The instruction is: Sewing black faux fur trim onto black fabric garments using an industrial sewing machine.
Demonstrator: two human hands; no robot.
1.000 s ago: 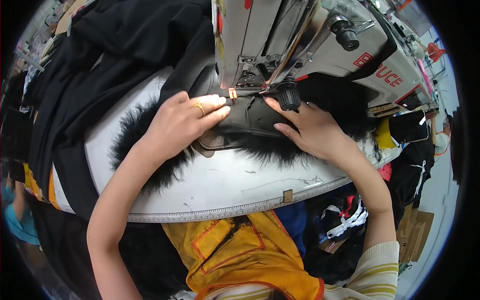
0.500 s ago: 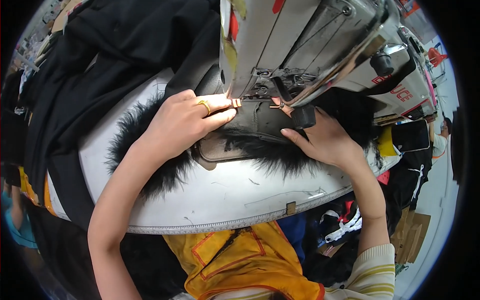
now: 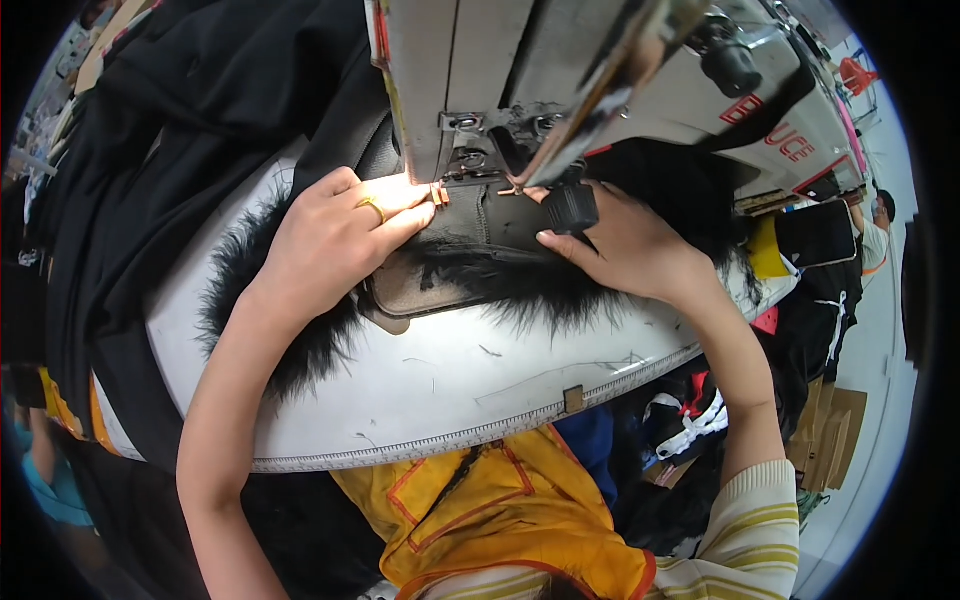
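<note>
White desk [image 3: 440, 375] under sewing machine [image 3: 480, 60]; black fur-trimmed piece [image 3: 460, 225] by needle area. On my feed, left hand [image 3: 325, 240] rests on piece, grip I can't tell; right hand [image 3: 645, 245] spread there. Left fingers [image 3: 393, 190] lit brighter than second ago.

red lettering [image 3: 780, 135] stands on the pale sewing machine [image 3: 655, 130]; tick marks [image 3: 480, 434] line the measuring tape [image 3: 400, 454].
</note>
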